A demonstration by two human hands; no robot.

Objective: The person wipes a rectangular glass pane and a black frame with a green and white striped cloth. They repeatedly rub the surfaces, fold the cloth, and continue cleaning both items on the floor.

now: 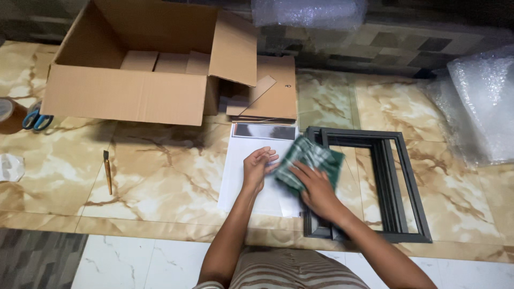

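The open brown cardboard box (128,80) stands far left; flat brown cardboard sheets (273,91) lie right of it. Near them lies the white rectangular sheet (241,176), with stacked dark rectangular frames (396,182) to its right.

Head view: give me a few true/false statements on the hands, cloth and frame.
1. The right hand presses a green checked cloth. True.
2. The left hand holds the scissors. False: it rests flat on the white sheet; the scissors lie far left by the tape roll.
3. The dark frame lies flat on the floor. True.
4. The cardboard box is taped shut. False: its flaps stand open.
5. The small brush lies inside the frame. False: it lies left of the sheet.
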